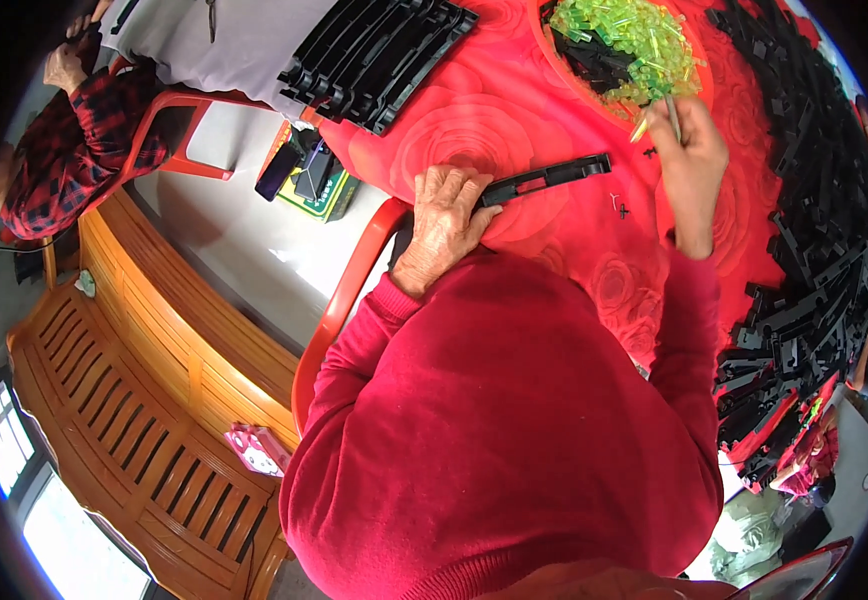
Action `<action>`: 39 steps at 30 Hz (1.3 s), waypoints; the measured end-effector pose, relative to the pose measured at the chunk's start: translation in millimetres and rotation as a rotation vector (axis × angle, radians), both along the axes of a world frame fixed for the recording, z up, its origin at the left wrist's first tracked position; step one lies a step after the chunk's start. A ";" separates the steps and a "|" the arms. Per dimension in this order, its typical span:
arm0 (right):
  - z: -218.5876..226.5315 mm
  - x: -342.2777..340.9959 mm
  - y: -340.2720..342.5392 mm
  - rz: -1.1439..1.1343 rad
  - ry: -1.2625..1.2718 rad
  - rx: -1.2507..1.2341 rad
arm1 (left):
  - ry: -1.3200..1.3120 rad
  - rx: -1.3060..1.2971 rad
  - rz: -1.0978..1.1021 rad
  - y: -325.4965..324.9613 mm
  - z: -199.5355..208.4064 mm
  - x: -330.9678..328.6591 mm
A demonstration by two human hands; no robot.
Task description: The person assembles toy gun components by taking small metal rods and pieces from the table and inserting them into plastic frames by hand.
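My left hand (444, 215) is closed over the near end of a long black plastic strip (554, 180) with slots along it, pressing it to the red cloth. Fingers pinched, my right hand (692, 165) is beside the near rim of an orange-red basin (706, 85). A slim grey tool (672, 118) pokes out between its fingers, and a small yellow-green piece (639, 130) shows at the fingertips; how that piece is held cannot be made out. Yellow-green translucent pieces (644, 45) and small black parts (589, 60) fill the basin.
Several black strips (374, 60) lie side by side at the upper left of the red cloth (594, 270). A large heap of black parts (824, 200) covers the right side. Tiny dark bits (624, 211) lie near the strip. Another person's plaid sleeve (104, 130) is far left, above a wooden bench (144, 420).
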State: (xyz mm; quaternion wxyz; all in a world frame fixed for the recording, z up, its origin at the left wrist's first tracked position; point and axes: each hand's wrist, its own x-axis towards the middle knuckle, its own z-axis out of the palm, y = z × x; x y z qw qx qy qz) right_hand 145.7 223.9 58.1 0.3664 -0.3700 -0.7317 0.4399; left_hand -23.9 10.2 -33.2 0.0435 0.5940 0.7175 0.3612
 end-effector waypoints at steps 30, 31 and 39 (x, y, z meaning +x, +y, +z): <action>-62.2 -14.5 -92.3 0.091 -0.288 0.263 | 0.135 -0.043 -0.028 14.7 6.6 17.3; -62.6 -13.4 -91.6 0.090 -0.289 0.261 | 0.115 -0.009 -0.034 14.8 6.1 17.3; -56.0 -8.2 -87.8 0.257 -0.360 0.318 | 0.222 -0.020 -0.051 16.4 -0.2 17.7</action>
